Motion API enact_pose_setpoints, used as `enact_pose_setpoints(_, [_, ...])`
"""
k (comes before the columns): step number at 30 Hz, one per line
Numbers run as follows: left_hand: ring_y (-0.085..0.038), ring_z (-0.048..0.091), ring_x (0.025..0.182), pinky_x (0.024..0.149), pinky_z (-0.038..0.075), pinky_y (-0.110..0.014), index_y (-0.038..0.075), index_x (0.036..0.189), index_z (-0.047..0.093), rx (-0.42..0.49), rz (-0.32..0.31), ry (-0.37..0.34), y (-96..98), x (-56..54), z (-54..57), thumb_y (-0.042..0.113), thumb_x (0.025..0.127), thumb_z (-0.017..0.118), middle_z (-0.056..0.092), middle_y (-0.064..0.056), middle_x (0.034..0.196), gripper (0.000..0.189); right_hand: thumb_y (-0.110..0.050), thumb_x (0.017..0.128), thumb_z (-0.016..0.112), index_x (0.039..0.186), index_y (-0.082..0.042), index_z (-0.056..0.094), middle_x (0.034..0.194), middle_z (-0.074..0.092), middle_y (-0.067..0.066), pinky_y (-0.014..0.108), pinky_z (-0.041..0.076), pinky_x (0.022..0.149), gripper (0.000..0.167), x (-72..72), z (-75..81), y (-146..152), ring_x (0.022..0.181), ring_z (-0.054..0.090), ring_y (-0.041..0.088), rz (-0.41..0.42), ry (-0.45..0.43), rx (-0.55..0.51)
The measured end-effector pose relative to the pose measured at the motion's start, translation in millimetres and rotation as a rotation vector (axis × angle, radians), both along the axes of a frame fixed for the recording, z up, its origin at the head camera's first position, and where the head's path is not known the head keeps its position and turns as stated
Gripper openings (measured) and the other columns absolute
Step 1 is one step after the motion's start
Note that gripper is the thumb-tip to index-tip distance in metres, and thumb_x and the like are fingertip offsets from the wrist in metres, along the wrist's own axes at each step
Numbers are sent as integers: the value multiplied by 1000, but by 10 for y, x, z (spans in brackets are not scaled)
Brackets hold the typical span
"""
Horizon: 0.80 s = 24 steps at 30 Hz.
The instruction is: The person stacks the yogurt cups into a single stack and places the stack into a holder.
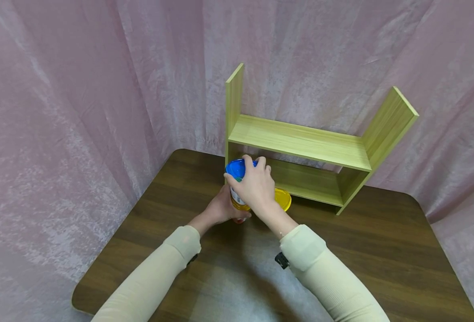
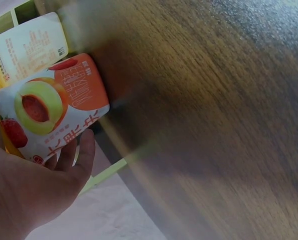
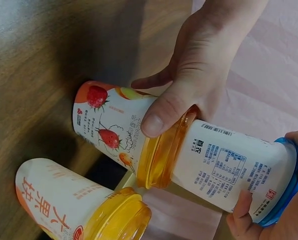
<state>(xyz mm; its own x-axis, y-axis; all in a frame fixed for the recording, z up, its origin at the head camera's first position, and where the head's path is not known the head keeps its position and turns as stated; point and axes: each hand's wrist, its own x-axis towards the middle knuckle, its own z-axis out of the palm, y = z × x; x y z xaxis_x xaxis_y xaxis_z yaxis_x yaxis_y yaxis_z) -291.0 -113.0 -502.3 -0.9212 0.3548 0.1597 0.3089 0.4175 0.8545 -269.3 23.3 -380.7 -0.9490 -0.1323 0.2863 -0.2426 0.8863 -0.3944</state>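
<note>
My left hand (image 1: pixel 221 206) grips the side of a white yogurt cup (image 3: pixel 114 125) printed with strawberries and peach, just below its yellow lid. On that lid sits an upside or upright second cup, white with a blue lid (image 1: pixel 234 168); its wall (image 3: pixel 224 170) shows blue print, and which end faces down is hard to tell. My right hand (image 1: pixel 258 184) holds this upper cup from above, fingers spread around the blue lid. Beside the stack stands another yellow-lidded yogurt cup (image 3: pixel 64 192), touched by neither hand.
A two-tier pale wooden shelf (image 1: pixel 301 139) with tall side panels stands behind the cups at the back of the dark wooden table (image 1: pixel 160 214). Its left side is close to the stack. Pink curtains (image 1: pixel 80 89) hang behind the table.
</note>
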Motion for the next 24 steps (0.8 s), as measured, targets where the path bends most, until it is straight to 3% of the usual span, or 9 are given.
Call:
enact_pose_setpoints(18, [-12, 52, 119, 106, 45, -43, 31, 154, 20, 14, -1, 2, -8, -6, -19, 28, 72, 94, 48, 7, 135, 111, -69, 89, 60, 149, -18, 45, 137, 42, 22, 53, 59, 73, 80, 17, -16, -15, 107, 52, 37, -17, -12, 22])
enact_pose_setpoints(24, [-13, 54, 118, 105, 46, -44, 29, 152, 25, 3, 4, 0, -10, -15, -25, 26, 73, 94, 50, 6, 132, 105, -67, 89, 61, 148, -16, 44, 135, 44, 21, 55, 55, 83, 80, 8, -2, 1, 108, 52, 37, -19, -28, 23])
